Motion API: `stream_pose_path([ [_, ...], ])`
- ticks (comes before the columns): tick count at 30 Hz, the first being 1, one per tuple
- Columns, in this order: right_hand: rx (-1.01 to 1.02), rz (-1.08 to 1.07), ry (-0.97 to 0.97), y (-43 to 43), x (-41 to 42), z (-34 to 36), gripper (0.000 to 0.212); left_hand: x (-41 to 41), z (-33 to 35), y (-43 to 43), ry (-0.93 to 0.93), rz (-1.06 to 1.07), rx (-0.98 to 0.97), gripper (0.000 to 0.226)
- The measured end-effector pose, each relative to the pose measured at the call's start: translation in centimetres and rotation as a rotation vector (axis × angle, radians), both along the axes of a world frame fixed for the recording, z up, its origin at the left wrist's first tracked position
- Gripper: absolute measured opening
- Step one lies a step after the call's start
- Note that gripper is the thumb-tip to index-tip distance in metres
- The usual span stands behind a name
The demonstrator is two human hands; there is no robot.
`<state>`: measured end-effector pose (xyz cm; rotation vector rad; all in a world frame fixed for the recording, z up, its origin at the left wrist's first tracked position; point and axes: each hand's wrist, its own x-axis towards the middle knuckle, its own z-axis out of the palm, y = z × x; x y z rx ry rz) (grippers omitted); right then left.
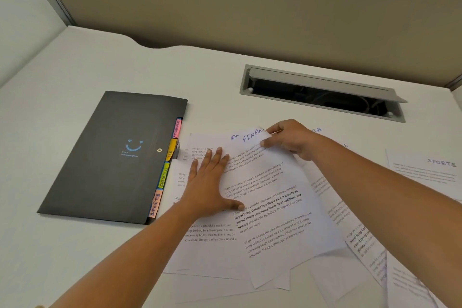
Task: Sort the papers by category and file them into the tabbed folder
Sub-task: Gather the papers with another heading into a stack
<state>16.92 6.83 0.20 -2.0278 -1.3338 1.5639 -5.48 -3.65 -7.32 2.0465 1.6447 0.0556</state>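
The right hand [292,141] pinches the far edge of the top sheet [265,182], thumb and fingers closed on the paper beside its handwritten heading, which reads "FINAN" before the hand covers the rest. The corner is lifted slightly there. From that grip the sheet runs back toward the person, its long axis lying roughly from 11 to 5 o'clock, tilted against the sheets beneath. At about 8 o'clock from the right hand, the left hand [210,182] lies flat with fingers spread, pressing on the sheet's left margin and on the pile [212,245] under it. Beyond the left hand, at 9 o'clock, is the folder [112,157]. It lies shut on the desk [75,70], long axis from 1 to 7 o'clock, its coloured tabs facing the pile along the edge that touches or just overlaps the papers. The finance tab [177,128] is the farthest one, almost straight at 9 o'clock from the pinched corner. The left hand is clearly nearer the folder, so opening it probably falls to that hand while the right carries the sheet leftward. A sheet headed SPORTS [430,172] lies well apart at 3 o'clock.
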Motion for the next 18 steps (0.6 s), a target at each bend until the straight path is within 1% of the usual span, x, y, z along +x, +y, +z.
stream_pose_path([
  [3,0.057,-0.015,-0.007,-0.9,0.7,0.1,0.047,0.0,0.0,0.0,-0.014,0.013,0.006,0.134],
  [5,0.075,-0.022,0.008,-1.5,1.0,0.2,0.045,0.0,0.0,-0.1,-0.038,0.024,0.008,0.134],
  [7,0.112,-0.007,0.003,-2.2,1.0,0.5,0.034,0.0,0.3,-0.2,-0.087,0.034,0.008,0.133],
  [9,0.213,0.025,-0.057,-2.9,0.9,0.7,0.019,-0.4,0.9,-0.5,-0.197,0.093,0.020,0.126],
  [11,0.319,0.058,-0.116,-3.6,0.8,1.0,0.009,-0.9,1.9,-1.3,-0.341,0.226,0.064,0.112],
  [13,0.400,0.039,-0.122,-4.5,0.8,1.5,0.004,-1.6,2.8,-2.3,-0.453,0.398,0.132,0.095],
  [15,0.447,-0.004,-0.061,-5.6,1.0,2.0,0.003,-2.2,3.5,-3.2,-0.531,0.559,0.160,0.080],
  [16,0.456,-0.023,-0.022,-6.2,1.2,2.3,0.003,-2.5,3.7,-3.6,-0.564,0.623,0.157,0.076],
  [18,0.472,-0.067,0.067,-7.4,1.8,2.6,0.003,-3.0,4.3,-4.1,-0.613,0.700,0.139,0.075],
])
